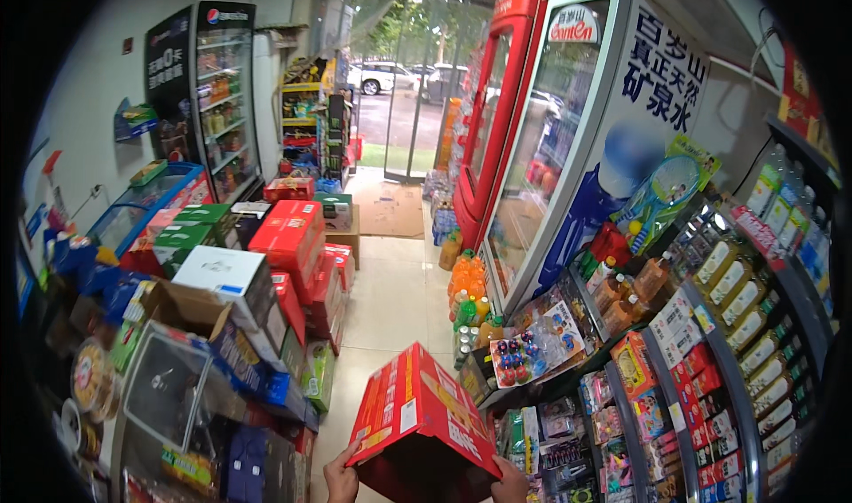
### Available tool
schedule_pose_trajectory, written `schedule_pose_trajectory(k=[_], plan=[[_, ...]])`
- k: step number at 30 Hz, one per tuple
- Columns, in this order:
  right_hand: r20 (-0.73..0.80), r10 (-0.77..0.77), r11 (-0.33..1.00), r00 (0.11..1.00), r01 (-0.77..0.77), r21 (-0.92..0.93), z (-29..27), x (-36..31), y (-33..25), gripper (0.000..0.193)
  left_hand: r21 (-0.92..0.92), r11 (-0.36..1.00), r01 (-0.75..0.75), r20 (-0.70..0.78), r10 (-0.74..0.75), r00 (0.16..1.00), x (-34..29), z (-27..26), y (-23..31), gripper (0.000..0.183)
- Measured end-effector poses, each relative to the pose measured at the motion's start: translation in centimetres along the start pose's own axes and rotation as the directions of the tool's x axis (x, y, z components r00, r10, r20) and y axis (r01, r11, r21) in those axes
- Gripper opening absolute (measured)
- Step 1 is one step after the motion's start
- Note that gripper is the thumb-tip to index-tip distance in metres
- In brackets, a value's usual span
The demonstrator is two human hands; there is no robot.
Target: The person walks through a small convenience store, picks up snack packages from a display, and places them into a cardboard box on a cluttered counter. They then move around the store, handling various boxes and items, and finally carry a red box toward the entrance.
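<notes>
A red cardboard box (390, 407) with pale and yellow print is held in front of me at the bottom middle, over the tiled floor. It is tilted, and its dark side faces me; whether that side is open I cannot make out. My left hand (341, 476) grips its lower left corner. At the lower right corner my right hand (508, 483) is closed on the same box. Both hands are partly cut off by the lower edge of the picture.
Stacked red cartons (288, 237) and a white box (222, 277) line the aisle's left. Shelves of bottles and small packets (657, 388) stand close on the right, past orange drink bottles (467, 277). The tiled aisle (399, 294) leads to a glass door (404, 130).
</notes>
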State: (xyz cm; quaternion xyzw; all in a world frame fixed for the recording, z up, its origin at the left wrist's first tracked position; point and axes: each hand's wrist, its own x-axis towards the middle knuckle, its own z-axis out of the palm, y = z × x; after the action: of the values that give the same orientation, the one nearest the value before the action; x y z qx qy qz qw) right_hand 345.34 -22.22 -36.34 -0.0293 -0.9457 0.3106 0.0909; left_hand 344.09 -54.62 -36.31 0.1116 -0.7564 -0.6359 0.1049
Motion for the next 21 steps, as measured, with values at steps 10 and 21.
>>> schedule_pose_trajectory(k=[10, 21], plan=[[0.496, 0.082, 0.993, 0.865, -0.111, 0.029, 9.9, 36.2, 1.5, 0.076, -0.037, 0.992, -0.117, -0.18, 0.109, 0.978, 31.6, 9.6, -0.7, 0.05], [0.352, -0.16, 0.968, 0.922, 0.077, 0.239, 17.8, 72.6, -5.6, 0.067, -0.315, 0.944, -0.102, -0.393, -0.031, 0.919, 67.1, 14.0, -5.1, 0.054]])
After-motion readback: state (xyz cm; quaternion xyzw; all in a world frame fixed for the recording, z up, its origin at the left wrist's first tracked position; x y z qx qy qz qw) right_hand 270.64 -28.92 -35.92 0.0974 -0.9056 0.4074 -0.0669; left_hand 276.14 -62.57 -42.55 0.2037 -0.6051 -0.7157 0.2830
